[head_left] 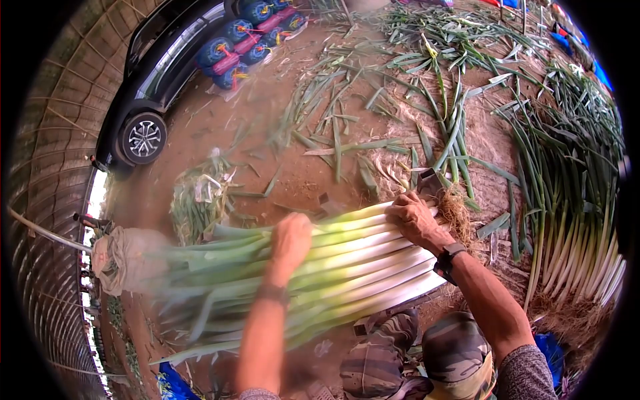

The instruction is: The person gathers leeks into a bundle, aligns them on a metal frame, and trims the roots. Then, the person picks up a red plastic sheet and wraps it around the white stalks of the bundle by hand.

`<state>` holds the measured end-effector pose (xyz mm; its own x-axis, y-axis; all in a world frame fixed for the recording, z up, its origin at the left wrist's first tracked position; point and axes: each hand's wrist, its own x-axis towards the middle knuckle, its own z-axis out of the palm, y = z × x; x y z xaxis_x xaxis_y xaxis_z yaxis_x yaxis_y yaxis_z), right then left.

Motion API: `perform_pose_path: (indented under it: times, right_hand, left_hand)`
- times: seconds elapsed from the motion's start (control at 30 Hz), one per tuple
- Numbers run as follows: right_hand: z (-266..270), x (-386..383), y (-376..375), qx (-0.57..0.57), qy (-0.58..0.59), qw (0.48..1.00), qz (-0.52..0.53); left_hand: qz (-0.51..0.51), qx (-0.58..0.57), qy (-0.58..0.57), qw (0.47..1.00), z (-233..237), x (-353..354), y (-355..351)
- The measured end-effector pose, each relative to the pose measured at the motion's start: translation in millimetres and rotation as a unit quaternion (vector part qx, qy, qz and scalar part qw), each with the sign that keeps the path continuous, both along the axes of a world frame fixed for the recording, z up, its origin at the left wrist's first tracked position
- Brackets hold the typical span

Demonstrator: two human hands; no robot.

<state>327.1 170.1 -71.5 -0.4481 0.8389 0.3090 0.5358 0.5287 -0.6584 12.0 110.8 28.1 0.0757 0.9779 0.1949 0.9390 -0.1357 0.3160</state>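
A wide layer of long green onions (360, 267) lies across in front of me, white ends to the right and green leaves, smeared by motion, to the left. My left hand (291, 237) is closed at the upper edge of the layer, where the stalks turn green; it is slightly blurred. My right hand (412, 213), with a dark watch (448, 259) on its wrist, has its fingers curled over the white ends at the top right. Brown roots (455, 217) stick out just beyond it. What lies under the layer is mostly hidden.
More green onions with roots (580, 233) are piled at the right. Loose leaves (427, 40) litter the dirt floor. A leafy heap (200, 197) and a pale sack (127, 260) are on the left. Behind stand a dark car (160, 73) and blue bundles (243, 40).
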Motion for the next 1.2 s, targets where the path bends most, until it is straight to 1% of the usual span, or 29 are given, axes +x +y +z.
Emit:
perform_pose_path:
  times: [0.1,0.2,0.3,0.33,0.43,0.53,0.73,0.83,0.93,1.03,1.1,1.13,1.17,1.2]
  right_hand:
    - [1.7,0.4,-0.9,0.003,0.001,1.0,0.004]
    - [3.8,1.9,-1.5,0.011,-0.002,1.0,0.003]
    - [2.0,-1.1,-2.1,0.021,0.0,1.0,0.002]
    - [1.4,-0.3,-1.4,0.026,-0.001,1.0,0.002]
    - [2.0,0.8,-2.4,0.009,0.0,1.0,-0.002]
    - [1.7,-0.1,-3.0,0.023,0.006,1.0,-0.004]
    - [-3.0,-0.5,-4.8,0.048,0.008,0.999,-0.013]
    - [-3.4,0.8,-4.8,0.04,0.015,0.999,-0.008]
    - [-3.2,2.3,-5.9,0.046,0.029,0.998,-0.004]
    - [-1.9,2.8,-6.1,0.054,0.029,0.998,-0.005]
    - [-0.7,3.9,-4.7,0.016,0.025,1.0,0.003]
    - [-1.1,4.6,-6.4,-0.005,0.024,1.0,0.006]
    - [-1.8,3.9,-10.1,0.008,0.022,1.0,-0.003]
    - [-1.0,2.8,-9.6,0.026,0.021,0.999,-0.01]
  left_hand:
    - [0.037,-0.041,0.006,0.998,1.0,0.9,1.9]
    - [0.019,-0.065,-0.069,0.995,10.8,2.0,-0.2]
    - [-0.016,-0.064,-0.009,0.998,15.5,8.5,-7.3]
    - [-0.017,-0.046,-0.007,0.999,25.1,19.5,-9.0]
    - [0.028,-0.112,-0.046,0.992,11.2,10.7,0.3]
    - [0.064,-0.1,-0.038,0.992,3.1,12.8,3.6]
    - [0.053,-0.07,0.028,0.996,-6.5,14.9,16.0]
    - [0.063,-0.106,0.065,0.99,-1.7,19.9,21.7]
    - [0.067,-0.134,0.07,0.986,3.1,21.4,25.6]
    - [0.066,-0.131,0.129,0.981,-19.4,4.2,33.9]
    - [0.095,-0.052,0.172,0.979,-20.6,-12.8,21.9]
    - [0.061,-0.092,0.204,0.973,-7.4,-23.9,25.7]
    - [0.113,-0.083,0.193,0.971,-1.4,-28.1,20.6]
    - [0.131,-0.041,0.176,0.975,-0.1,-32.7,17.1]
